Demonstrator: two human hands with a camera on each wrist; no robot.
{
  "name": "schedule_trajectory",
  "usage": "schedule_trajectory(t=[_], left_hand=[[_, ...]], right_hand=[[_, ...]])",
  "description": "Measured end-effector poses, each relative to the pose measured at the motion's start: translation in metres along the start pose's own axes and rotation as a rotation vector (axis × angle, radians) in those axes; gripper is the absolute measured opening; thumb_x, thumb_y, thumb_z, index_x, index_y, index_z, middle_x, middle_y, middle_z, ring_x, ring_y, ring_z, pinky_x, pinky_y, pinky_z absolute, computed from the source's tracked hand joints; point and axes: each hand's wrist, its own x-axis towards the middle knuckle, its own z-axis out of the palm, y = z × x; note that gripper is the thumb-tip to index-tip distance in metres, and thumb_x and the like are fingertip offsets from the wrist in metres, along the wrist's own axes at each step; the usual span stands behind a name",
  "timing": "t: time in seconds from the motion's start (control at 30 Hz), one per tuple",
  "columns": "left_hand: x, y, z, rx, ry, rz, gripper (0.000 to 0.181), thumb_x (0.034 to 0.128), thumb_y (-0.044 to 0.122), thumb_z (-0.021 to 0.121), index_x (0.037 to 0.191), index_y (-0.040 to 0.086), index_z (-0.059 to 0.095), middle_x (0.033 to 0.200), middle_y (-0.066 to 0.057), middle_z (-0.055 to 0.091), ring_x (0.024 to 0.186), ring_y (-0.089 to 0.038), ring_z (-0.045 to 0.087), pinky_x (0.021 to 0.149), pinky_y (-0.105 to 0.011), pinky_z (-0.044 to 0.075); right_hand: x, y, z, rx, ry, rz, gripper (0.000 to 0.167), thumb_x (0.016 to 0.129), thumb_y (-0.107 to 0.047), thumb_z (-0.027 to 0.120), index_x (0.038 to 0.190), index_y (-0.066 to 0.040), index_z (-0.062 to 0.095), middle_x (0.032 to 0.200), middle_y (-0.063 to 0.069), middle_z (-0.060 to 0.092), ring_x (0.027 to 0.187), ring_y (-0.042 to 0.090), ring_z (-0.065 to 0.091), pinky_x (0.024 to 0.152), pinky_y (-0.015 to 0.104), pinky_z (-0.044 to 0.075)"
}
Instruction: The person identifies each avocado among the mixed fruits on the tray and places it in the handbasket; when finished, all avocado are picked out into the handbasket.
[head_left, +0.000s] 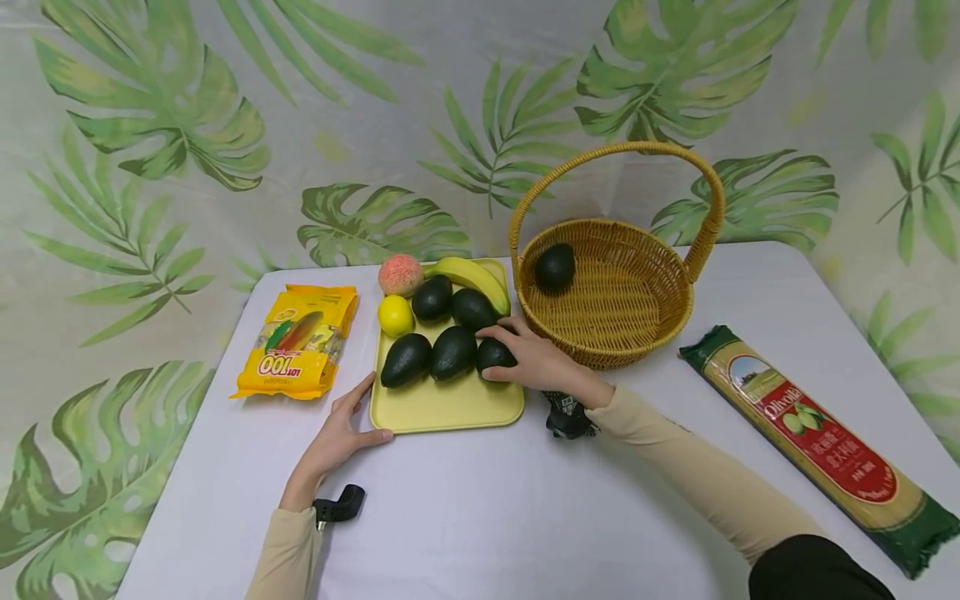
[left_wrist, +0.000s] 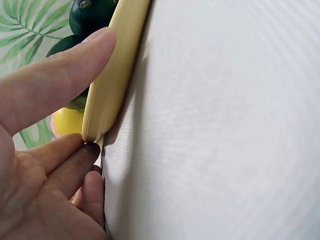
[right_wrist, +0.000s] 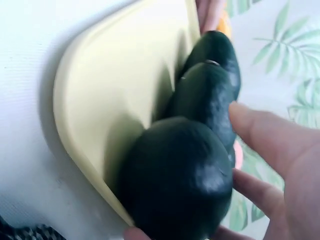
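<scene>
Right hand (head_left: 534,357) fingers were curled round the front row's rightmost avocado (head_left: 493,359), gripping it where it sat on the yellow tray (head_left: 450,407). Beside it lay the middle avocado (head_left: 453,353) and the leftmost avocado (head_left: 407,361). With thumb and fingers spread, the left hand (head_left: 341,437) touched the tray's near left corner. Behind the row were two further avocados, a banana (head_left: 474,277), a lemon (head_left: 395,316) and a peach (head_left: 401,275). Right of the tray, a wicker basket (head_left: 611,310) held another avocado (head_left: 555,268); an Olivoilà pasta packet (head_left: 821,442) lay farther right.
</scene>
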Motion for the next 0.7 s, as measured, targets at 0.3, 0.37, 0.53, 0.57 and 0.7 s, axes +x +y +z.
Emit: schedule_trajectory(t=[0.3,0.37,0.53,0.57,0.7], left_hand=[[-0.001,0.002,0.000,0.004,0.004,-0.007,0.100,0.0782,0.024,0.081,0.155,0.017,0.016,0.154,-0.019,0.012,0.138,-0.038,0.018,0.112,-0.057,0.011],[-0.001,0.002,0.000,0.008,0.004,-0.005,0.101,0.0782,0.024,0.081,0.155,0.017,0.016,0.154,-0.019,0.012,0.138,-0.039,0.018,0.112,-0.057,0.011],[-0.001,0.002,0.000,0.009,0.004,-0.006,0.100,0.0783,0.024,0.081,0.155,0.016,0.016,0.154,-0.019,0.012,0.138,-0.039,0.018,0.112,-0.057,0.011],[-0.001,0.002,0.000,0.009,0.003,-0.007,0.100,0.0784,0.024,0.081,0.155,0.016,0.016,0.154,-0.019,0.012,0.138,-0.039,0.018,0.112,-0.057,0.011],[-0.001,0.002,0.000,0.007,0.003,-0.005,0.101,0.0783,0.024,0.081,0.155,0.016,0.016,0.154,-0.019,0.012,0.138,-0.039,0.018,0.112,-0.057,0.010]], right_hand=[[-0.007,-0.004,0.001,-0.003,0.095,-0.016,0.045,0.091,-0.027,0.068,0.133,-0.017,0.055,0.144,0.013,0.034,0.105,0.033,0.055,0.081,0.043,0.048],[-0.011,-0.005,-0.005,0.029,0.096,-0.045,0.045,0.091,-0.027,0.068,0.132,-0.017,0.056,0.144,0.014,0.034,0.111,0.034,0.053,0.086,0.045,0.047],[-0.024,-0.006,-0.028,0.170,0.095,-0.149,0.044,0.090,-0.023,0.068,0.131,-0.012,0.056,0.145,0.017,0.031,0.104,0.031,0.054,0.082,0.044,0.049],[-0.026,-0.005,-0.034,0.199,0.100,-0.169,0.043,0.090,-0.022,0.068,0.131,-0.011,0.056,0.145,0.017,0.030,0.104,0.030,0.053,0.081,0.044,0.049],[-0.036,0.006,-0.057,0.257,0.142,-0.214,0.044,0.089,-0.019,0.069,0.130,-0.009,0.057,0.146,0.016,0.031,0.109,0.031,0.050,0.085,0.049,0.048]])
